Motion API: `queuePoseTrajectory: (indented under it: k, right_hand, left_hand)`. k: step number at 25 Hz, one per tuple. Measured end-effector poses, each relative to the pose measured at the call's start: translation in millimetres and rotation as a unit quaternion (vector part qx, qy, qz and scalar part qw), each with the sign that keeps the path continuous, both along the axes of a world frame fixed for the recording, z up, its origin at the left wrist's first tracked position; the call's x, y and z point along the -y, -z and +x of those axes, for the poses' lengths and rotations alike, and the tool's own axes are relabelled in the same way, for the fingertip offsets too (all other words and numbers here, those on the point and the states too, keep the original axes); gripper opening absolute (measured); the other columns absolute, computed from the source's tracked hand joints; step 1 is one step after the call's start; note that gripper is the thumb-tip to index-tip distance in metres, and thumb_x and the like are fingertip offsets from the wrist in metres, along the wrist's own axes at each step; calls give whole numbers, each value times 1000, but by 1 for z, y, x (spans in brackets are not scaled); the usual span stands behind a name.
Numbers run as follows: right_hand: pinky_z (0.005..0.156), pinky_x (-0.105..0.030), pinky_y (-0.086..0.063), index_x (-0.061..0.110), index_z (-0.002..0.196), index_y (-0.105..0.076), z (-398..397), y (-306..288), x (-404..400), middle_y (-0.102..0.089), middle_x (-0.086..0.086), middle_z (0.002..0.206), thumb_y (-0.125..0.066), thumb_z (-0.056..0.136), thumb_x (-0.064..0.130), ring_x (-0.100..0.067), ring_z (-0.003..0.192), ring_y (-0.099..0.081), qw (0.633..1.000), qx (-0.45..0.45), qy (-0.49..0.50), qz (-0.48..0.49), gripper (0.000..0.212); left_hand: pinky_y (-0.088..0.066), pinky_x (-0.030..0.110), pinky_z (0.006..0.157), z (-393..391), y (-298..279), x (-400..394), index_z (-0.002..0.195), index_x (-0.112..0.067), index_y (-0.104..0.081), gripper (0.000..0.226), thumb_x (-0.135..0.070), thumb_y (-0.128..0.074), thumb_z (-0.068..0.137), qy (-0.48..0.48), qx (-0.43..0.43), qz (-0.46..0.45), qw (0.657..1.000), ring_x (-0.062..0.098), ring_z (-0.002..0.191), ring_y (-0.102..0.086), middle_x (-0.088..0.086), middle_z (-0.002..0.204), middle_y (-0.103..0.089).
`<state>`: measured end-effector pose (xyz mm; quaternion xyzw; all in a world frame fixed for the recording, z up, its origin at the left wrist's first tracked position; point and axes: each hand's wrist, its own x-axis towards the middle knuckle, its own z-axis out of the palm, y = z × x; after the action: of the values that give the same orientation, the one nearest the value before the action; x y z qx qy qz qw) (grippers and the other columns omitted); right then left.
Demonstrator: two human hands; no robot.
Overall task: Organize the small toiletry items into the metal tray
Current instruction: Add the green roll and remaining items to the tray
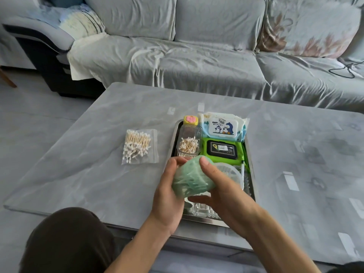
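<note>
I saw both hands wrapped round a soft green bag [189, 179], held above the near end of the metal tray [248, 143]: the left hand [171, 191] gripped its left side and the right hand [220, 192] its right, thumb on top. Farther along the tray sat a clear swab box [189, 141], green wipes [223, 149] and penguin wipes [221, 126]. A swab packet [140, 146] lay on the table [98, 134], left of the tray.

Shiny metal tray [251, 160] on a glossy marbled grey table [98, 134]; clear plastic box [190, 141] and bag [140, 146] of wooden-stemmed cotton swabs; sofa [197, 62] under wrinkled cloth.
</note>
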<state>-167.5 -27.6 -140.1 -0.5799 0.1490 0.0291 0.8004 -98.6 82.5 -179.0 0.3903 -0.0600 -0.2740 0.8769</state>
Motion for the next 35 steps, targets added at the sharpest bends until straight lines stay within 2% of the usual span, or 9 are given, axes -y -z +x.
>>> queuePoseTrajectory:
  k: [4,9,15,18,22,26,29,32,35]
  right_hand:
    - [81,-45,-52,18,110,-75,1,-2,-1,-73,-14,112,-40,94,57,-27,96,-67,994,-13,44,97,55]
    - [62,-28,-48,11,106,-60,0,-3,-1,-69,-2,88,-47,100,44,-16,74,-61,984,37,130,-118,36]
    - [76,-41,-48,12,109,-60,-3,3,15,-71,-6,96,-68,83,38,-22,85,-66,996,20,59,-68,37]
    - [66,-31,-51,12,100,-57,-4,3,10,-69,-2,93,-75,76,31,-18,79,-66,987,54,81,-126,36]
    - [81,-38,-54,21,106,-56,-5,9,12,-69,-6,108,-65,81,52,-18,97,-67,981,14,44,-188,40]
    - [93,-21,-46,42,133,-42,-11,11,16,-55,24,128,-73,76,55,5,116,-52,889,66,-29,-451,66]
    - [87,-12,-44,37,138,-38,-6,17,8,-58,23,124,-78,76,48,4,109,-54,823,115,43,-555,74]
    - [80,-16,-51,41,134,-36,-3,16,9,-63,20,108,-81,71,49,2,94,-62,856,101,102,-497,78]
    - [75,-33,-62,38,129,-40,8,10,26,-69,5,100,-81,69,47,-8,83,-71,912,71,172,-365,74]
  left_hand:
    - [-54,36,75,-1,5,2,93,-21,-67,34,-48,-47,91,-35,119,161,979,20,89,-68,9,100,-72]
    - [-51,28,75,-4,-4,-7,117,-28,-63,44,-55,-62,82,91,197,168,962,16,93,-65,6,110,-68]
    - [-49,35,79,1,0,-9,117,-13,-62,50,-41,-63,76,70,156,147,974,20,94,-63,15,108,-68]
    - [-51,36,84,2,3,-8,120,-8,-57,50,-36,-60,79,90,151,119,977,24,100,-64,19,114,-65]
    - [-52,34,77,0,2,-7,115,-14,-64,48,-46,-63,79,52,152,171,972,22,95,-65,15,107,-69]
    - [-55,35,76,2,1,-7,112,-18,-66,47,-50,-65,77,19,151,207,966,25,93,-69,12,104,-72]
    - [-57,33,80,1,0,-6,111,-22,-66,46,-55,-62,79,26,183,213,960,26,100,-69,11,107,-71]
    - [-55,37,83,4,0,-7,113,-28,-67,42,-58,-50,89,30,193,208,958,24,104,-68,6,111,-72]
    - [-53,44,82,9,1,-8,106,-40,-67,33,-56,-43,90,2,200,237,951,18,102,-68,-8,110,-72]
